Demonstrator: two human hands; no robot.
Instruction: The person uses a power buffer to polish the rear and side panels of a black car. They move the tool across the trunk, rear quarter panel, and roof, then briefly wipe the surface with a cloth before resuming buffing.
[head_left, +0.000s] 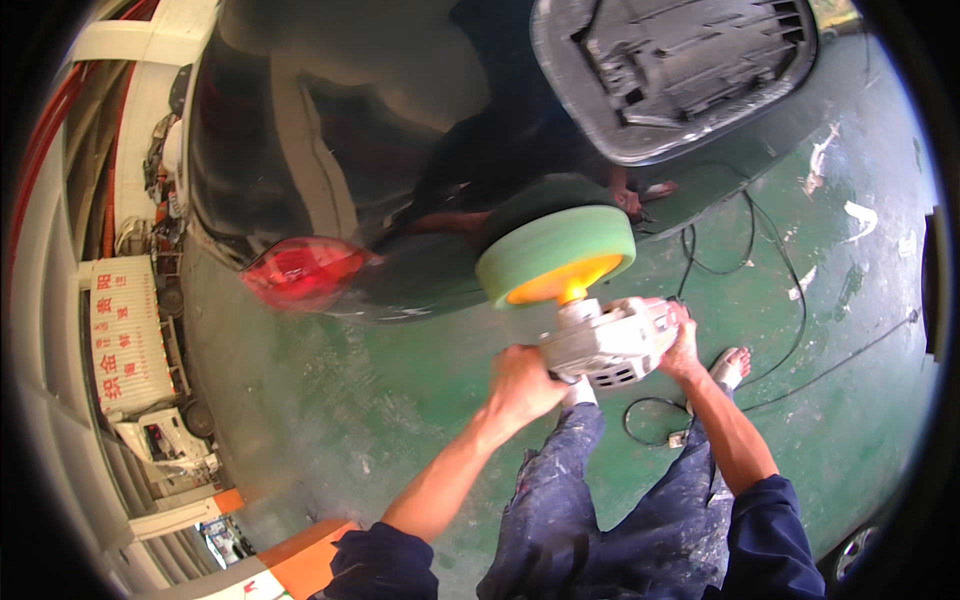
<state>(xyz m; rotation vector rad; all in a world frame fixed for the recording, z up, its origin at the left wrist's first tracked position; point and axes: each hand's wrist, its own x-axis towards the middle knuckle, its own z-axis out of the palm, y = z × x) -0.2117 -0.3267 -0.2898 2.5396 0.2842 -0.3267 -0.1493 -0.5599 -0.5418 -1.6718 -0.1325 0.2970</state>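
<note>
Right now you grip a grey electric polisher point(610, 345) with both hands: your left hand point(522, 385) is clenched around its side handle, and your right hand point(683, 345) wraps the rear of the body. The green foam pad point(555, 252) on its yellow backing plate point(563, 280) sits against the glossy dark car body point(330, 150), low on the panel just right of the red tail lamp point(300, 272).

To polish well, keep the pad flat on the paint rather than riding on its rim, and let your left hand steer while your right hand carries the weight. The panel curves under here, so tilt with the curve.

Mind the edges: the tail lamp is near the pad's left side, and the panel's lower edge lies just below it; a spinning pad probably catches on either. To the upper right, a grey plastic trim piece point(680, 70) lies beside the car.

The green floor point(400, 420) gives you open room to your left. The black power cord point(760, 270) loops across the floor near your right foot point(730, 368), so step with care there.
</note>
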